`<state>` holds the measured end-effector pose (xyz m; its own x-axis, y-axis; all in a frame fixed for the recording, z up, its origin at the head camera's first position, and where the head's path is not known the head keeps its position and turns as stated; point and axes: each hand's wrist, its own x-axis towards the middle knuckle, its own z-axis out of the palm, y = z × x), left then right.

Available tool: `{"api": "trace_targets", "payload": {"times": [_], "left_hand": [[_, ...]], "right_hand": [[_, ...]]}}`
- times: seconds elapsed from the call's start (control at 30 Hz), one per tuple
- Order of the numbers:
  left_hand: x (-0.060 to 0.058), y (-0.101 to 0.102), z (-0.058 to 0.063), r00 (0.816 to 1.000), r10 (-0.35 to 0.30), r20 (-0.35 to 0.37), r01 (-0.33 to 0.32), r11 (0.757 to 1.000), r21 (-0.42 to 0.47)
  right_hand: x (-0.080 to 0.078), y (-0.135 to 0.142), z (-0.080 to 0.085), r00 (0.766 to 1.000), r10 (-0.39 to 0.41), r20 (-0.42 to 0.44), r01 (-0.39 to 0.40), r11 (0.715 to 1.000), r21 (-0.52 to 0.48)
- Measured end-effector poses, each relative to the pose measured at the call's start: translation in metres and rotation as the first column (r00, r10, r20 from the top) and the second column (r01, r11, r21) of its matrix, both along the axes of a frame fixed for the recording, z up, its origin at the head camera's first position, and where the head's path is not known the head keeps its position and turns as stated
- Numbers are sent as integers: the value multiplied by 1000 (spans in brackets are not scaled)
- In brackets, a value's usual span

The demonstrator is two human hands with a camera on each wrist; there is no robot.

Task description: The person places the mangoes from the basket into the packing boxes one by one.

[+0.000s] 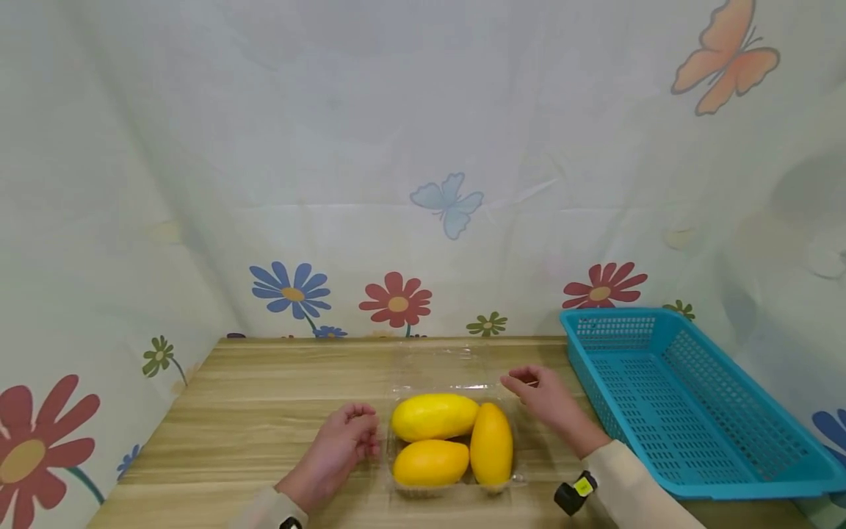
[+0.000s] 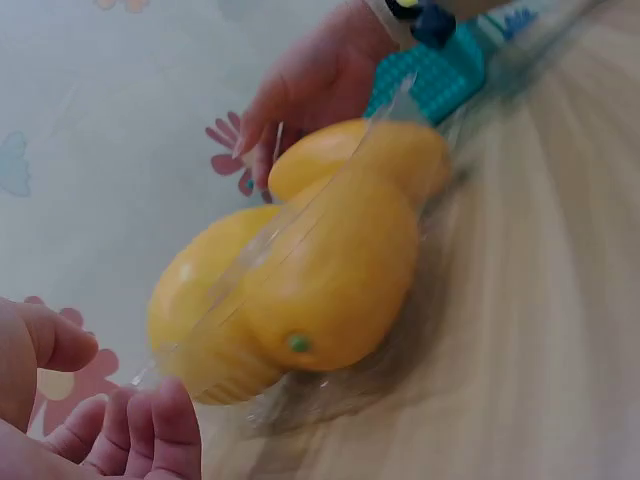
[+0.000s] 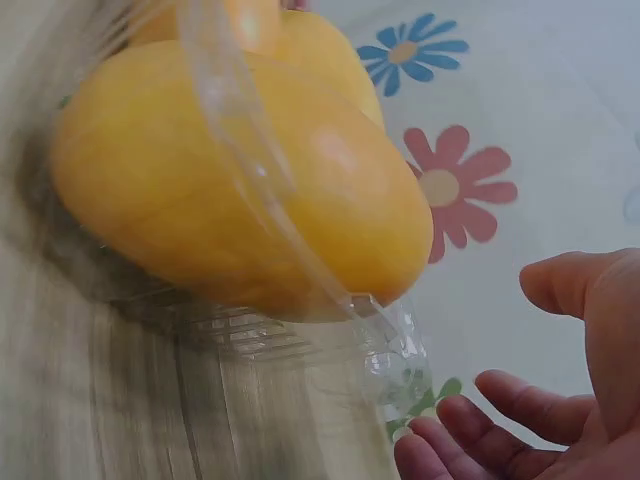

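Three yellow mangoes lie in a clear plastic clamshell box (image 1: 390,470) on the wooden table: one long mango (image 1: 435,416) at the back, one mango (image 1: 431,463) in front and an upright-lying mango (image 1: 492,444) on the right. Its transparent lid (image 1: 439,365) is folded back, away from me. Beside the box's left side is my left hand (image 1: 342,444), fingers loosely bent and holding nothing; whether its fingertips touch the plastic I cannot tell. My right hand (image 1: 548,400) hovers by the back right corner, thumb apart from the relaxed fingers (image 3: 500,430), with nothing between them.
A blue perforated plastic basket (image 1: 661,470) stands to the right, close to my right forearm. Behind the wooden table (image 1: 284,389) hangs a pale cloth (image 1: 344,147) printed with flowers and butterflies, which also runs along both sides.
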<state>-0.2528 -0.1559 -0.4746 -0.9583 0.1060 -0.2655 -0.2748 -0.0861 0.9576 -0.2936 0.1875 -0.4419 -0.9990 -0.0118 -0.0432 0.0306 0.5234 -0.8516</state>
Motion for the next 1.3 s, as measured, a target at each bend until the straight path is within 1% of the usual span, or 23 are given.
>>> {"api": "trace_targets", "payload": {"times": [0.1, 0.17, 0.23, 0.33, 0.47, 0.5, 0.57, 0.6, 0.67, 0.8, 0.87, 0.93, 1.03, 1.07, 1.17, 1.3], "left_hand": [[-16, 0, 4, 999, 34, -19, -35, 998, -47], [-26, -1, 4, 999, 31, -18, -32, 998, -62], [-35, -1, 3, 1000, 25, -10, -26, 998, -64], [-47, 0, 2, 1000, 3, -6, -3, 998, -55], [-58, 3, 1, 998, -52, 24, 52, 998, -31], [-60, 4, 0, 997, -65, 36, 66, 998, -25], [-64, 5, 1, 993, -96, 63, 97, 995, -9], [-66, 5, 1, 991, -107, 77, 108, 994, -4], [-68, 6, 1, 988, -131, 84, 131, 991, 1], [-71, 9, -1, 980, -191, 62, 193, 980, -40], [-71, 9, -3, 976, -213, 47, 215, 975, -54], [-72, 10, -5, 975, -220, 38, 222, 973, -55], [-72, 9, -6, 976, -213, 35, 215, 976, -44], [-72, 9, -6, 978, -207, 34, 208, 977, -42], [-72, 9, -7, 984, -178, 26, 179, 984, -25], [-73, 12, -9, 991, -134, -17, 134, 991, 21]], "right_hand": [[-8, 4, -4, 998, -4, 70, 14, 991, -133], [-14, 6, -9, 993, 7, 117, 22, 970, -243], [-20, 8, -14, 988, 24, 154, 32, 937, -347], [-27, 9, -22, 978, 39, 205, 69, 865, -498], [-31, 10, -31, 962, 87, 260, 88, 799, -595], [-32, 10, -32, 956, 107, 272, 86, 785, -613], [-33, 10, -34, 948, 137, 287, 81, 768, -636], [-33, 10, -35, 945, 150, 290, 77, 761, -644], [-34, 9, -37, 940, 184, 286, 49, 759, -649], [-36, 5, -39, 937, 224, 267, -11, 784, -621], [-37, 4, -41, 938, 222, 265, -15, 793, -609], [-37, 2, -41, 941, 205, 270, -1, 798, -603], [-37, 2, -41, 943, 178, 282, 26, 804, -594], [-37, 1, -41, 943, 179, 280, 25, 802, -597], [-38, 0, -41, 947, 193, 257, 10, 781, -624], [-40, 1, -41, 953, 241, 181, -54, 727, -685]]}}
